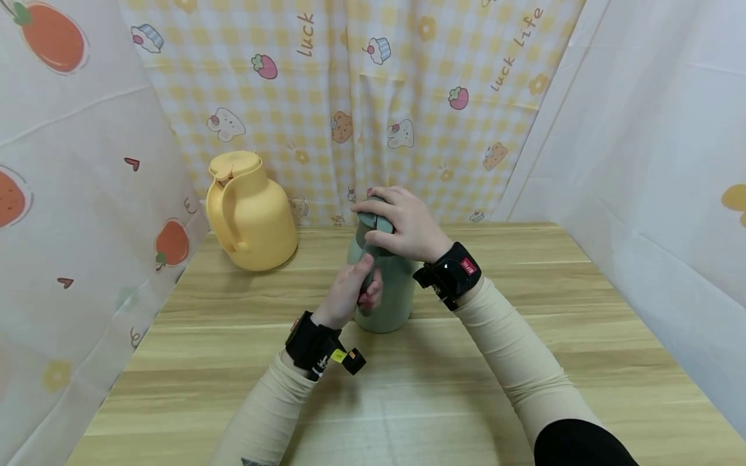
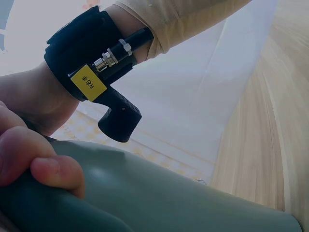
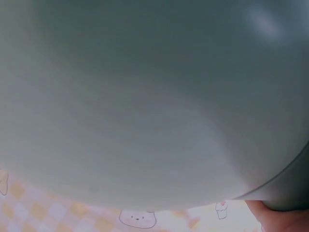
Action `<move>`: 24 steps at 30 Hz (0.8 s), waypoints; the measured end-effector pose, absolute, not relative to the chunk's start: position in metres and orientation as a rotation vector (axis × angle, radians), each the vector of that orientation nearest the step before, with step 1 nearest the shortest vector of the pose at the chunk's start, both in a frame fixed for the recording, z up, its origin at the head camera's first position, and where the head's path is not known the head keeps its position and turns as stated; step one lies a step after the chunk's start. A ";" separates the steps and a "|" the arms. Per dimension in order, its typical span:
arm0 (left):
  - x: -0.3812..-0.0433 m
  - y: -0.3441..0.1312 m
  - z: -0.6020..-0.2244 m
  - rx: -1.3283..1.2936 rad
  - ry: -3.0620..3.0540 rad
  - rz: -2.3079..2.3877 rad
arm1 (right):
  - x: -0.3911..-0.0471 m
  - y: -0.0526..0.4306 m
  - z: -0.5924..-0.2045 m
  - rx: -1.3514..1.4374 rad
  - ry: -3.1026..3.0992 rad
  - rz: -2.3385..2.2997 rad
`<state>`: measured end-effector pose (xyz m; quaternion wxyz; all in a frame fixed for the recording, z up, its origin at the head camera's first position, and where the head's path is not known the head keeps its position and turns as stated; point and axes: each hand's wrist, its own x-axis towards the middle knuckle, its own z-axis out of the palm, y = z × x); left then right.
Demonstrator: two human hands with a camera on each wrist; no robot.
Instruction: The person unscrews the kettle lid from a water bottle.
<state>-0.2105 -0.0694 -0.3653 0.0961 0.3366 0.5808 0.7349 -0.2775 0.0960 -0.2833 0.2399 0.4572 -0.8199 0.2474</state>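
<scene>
With the green vacuum jug at 12 o'clock on the worktop, I'd let the left hand, curled round its handle (roughly 7 o'clock), do the anchoring so the right hand, gripping the lid, can work evenly without tipping it.

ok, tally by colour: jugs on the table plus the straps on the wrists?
Yellow: 1 (yellow jug, at the back left)
Green: 1 (green jug, both hands on it)
Black: 2 (left wrist strap, right wrist strap)
Total: 4
</scene>
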 end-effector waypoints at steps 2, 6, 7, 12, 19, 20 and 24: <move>-0.211 -0.070 -0.366 0.991 1.718 2.176 | -0.278 0.097 -0.284 1.264 -2.240 0.683; -0.212 -0.070 -0.367 0.998 1.711 2.172 | -0.280 0.098 -0.285 1.290 -2.223 0.694; -0.212 -0.070 -0.367 1.004 1.709 2.172 | -0.281 0.098 -0.285 1.297 -2.215 0.697; -0.214 -0.070 -0.368 1.014 1.682 2.176 | -0.284 0.099 -0.285 1.327 -2.181 0.704; -0.213 -0.071 -0.368 1.019 1.707 2.162 | -0.286 0.100 -0.284 1.369 -2.156 0.716; -0.214 -0.071 -0.368 1.021 1.709 2.159 | -0.286 0.100 -0.284 1.374 -2.154 0.720; -0.214 -0.071 -0.368 1.022 1.709 2.153 | -0.287 0.101 -0.283 1.402 -2.140 0.728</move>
